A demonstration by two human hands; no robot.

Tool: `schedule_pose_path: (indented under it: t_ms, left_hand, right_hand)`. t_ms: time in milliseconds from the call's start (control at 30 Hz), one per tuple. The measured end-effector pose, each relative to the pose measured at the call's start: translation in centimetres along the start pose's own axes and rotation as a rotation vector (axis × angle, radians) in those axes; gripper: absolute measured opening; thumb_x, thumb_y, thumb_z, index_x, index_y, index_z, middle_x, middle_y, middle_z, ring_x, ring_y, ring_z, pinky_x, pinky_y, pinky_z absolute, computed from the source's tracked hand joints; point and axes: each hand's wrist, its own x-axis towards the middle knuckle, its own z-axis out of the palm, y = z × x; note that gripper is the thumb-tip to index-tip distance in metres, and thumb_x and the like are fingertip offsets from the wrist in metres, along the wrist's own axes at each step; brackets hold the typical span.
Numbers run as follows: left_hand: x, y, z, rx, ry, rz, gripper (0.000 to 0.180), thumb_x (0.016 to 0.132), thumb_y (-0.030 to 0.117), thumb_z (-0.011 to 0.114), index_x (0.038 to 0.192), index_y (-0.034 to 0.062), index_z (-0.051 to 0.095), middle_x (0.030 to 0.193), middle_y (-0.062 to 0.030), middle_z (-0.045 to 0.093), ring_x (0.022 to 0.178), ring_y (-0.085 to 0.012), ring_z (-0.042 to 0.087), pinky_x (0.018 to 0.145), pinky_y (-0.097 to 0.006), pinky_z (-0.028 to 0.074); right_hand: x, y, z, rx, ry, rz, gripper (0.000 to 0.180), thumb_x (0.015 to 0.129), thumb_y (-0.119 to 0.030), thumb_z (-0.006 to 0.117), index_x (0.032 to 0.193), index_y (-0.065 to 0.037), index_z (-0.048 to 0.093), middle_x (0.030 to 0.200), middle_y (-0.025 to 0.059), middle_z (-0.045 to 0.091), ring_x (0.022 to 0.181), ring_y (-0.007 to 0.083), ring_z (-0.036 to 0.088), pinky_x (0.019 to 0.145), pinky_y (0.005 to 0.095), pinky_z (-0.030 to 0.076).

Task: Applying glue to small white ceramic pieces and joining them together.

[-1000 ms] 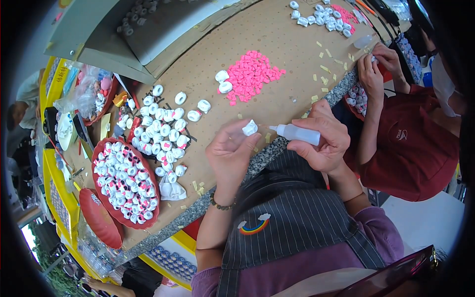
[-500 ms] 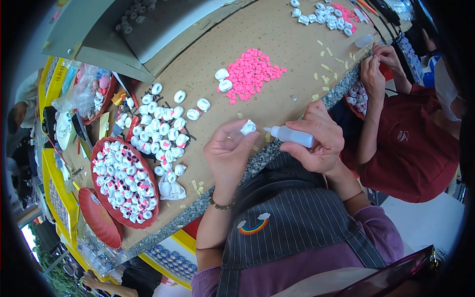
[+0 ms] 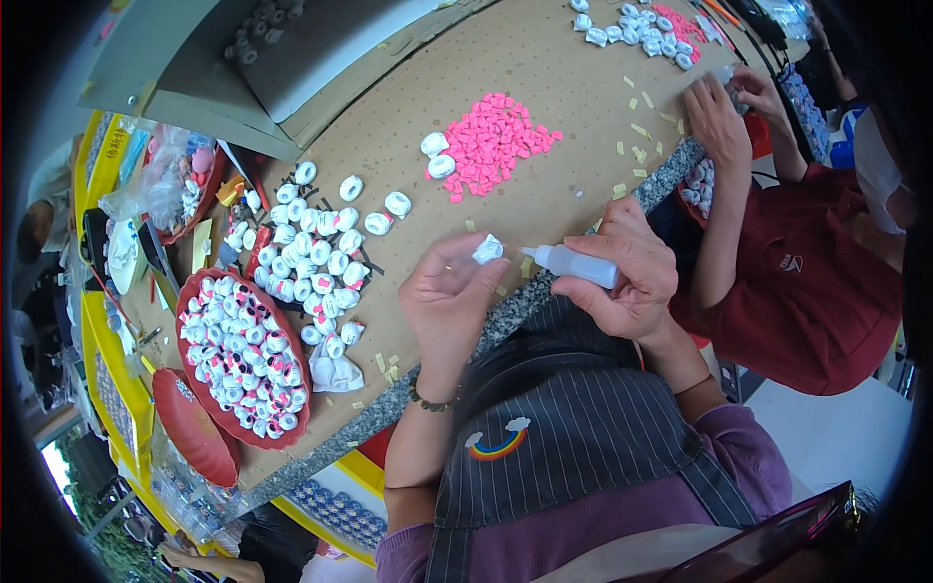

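Observation:
Between the thumb and fingers of my left hand [image 3: 444, 301] is a small white moulded piece [image 3: 488, 250], too small to make out its details. My right hand [image 3: 630, 267] grips a translucent squeeze bottle [image 3: 575, 265] on its side, its thin nozzle pointing left at the white piece, a short gap away. Both hands are over the table's front edge. Beyond them lies a heap of small pink pieces [image 3: 491, 146], with two white ring-like pieces [image 3: 440, 166] at its left side. Many similar white pieces [image 3: 321, 255] with pink bits lie left of my hands.
A red scalloped tray [image 3: 303, 403] full of white, pink and black pieces stands at left, beside another red tray [image 3: 194, 428]. A grey box-like shelf [image 3: 209, 107] borders the back. To the right, a co-worker in a dark red shirt [image 3: 787, 291] works near more white pieces [image 3: 641, 29].
My hands, the white piece and the bottle have barely moved. The co-worker's hands have shifted toward the table, to where a small clear bottle lay.

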Motion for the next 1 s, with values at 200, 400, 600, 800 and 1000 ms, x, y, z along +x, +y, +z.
schedule_pose_path:
  t_ms: [200,400,600,800,1000]
  left_hand:
    - [-0.07,0.11,-0.01,-0.001,0.010,-0.043,0.031,0.079,-0.015,0.065,0.108,-0.0082,0.059,0.099,-0.0130,0.066,0.091,-0.0169,0.065,0.081,-0.026,0.054]
    - [-0.09,-0.20,-0.17,-0.019,0.014,-0.025,0.031,0.079,-0.015,0.065,0.108,-0.0074,0.060,0.098,-0.0112,0.065,0.090,-0.0156,0.065,0.079,-0.025,0.054]
    - [0.10,-0.71,-0.15,-0.012,0.025,0.052,0.030,0.077,-0.017,0.066,0.105,-0.0079,0.063,0.105,-0.0120,0.063,0.089,-0.0156,0.065,0.078,-0.024,0.054]
    - [0.17,-0.63,-0.17,0.010,0.005,0.061,0.030,0.076,-0.018,0.065,0.105,-0.0090,0.064,0.109,-0.0133,0.061,0.091,-0.0181,0.066,0.078,-0.025,0.055]
    - [0.20,-0.80,-0.28,-0.020,-0.006,0.071,0.030,0.077,-0.019,0.064,0.105,-0.0090,0.064,0.109,-0.0133,0.061,0.093,-0.0192,0.066,0.080,-0.026,0.055]
  right_hand:
    - [-0.08,0.04,-0.19,-0.013,-0.005,0.012,0.036,0.066,-0.017,0.084,0.090,0.004,0.067,0.063,0.0074,0.054,0.059,0.0211,0.045,0.064,0.0329,0.035]
    - [-0.12,-0.10,-0.20,0.011,-0.006,-0.003,0.035,0.066,-0.016,0.083,0.090,0.003,0.066,0.064,0.0076,0.055,0.057,0.0206,0.045,0.065,0.0341,0.035]
    - [-0.17,-0.13,-0.11,0.031,-0.033,0.001,0.034,0.067,-0.016,0.083,0.089,0.004,0.066,0.062,0.0078,0.056,0.055,0.0205,0.047,0.066,0.0351,0.037]
    - [-0.14,0.05,-0.01,0.032,-0.028,0.014,0.034,0.068,-0.017,0.082,0.089,0.004,0.066,0.062,0.0085,0.057,0.056,0.0203,0.048,0.065,0.0354,0.037]
    - [-0.19,0.25,-0.50,0.022,-0.040,0.026,0.033,0.069,-0.016,0.081,0.089,0.005,0.066,0.062,0.0086,0.057,0.055,0.0193,0.048,0.063,0.0333,0.037]
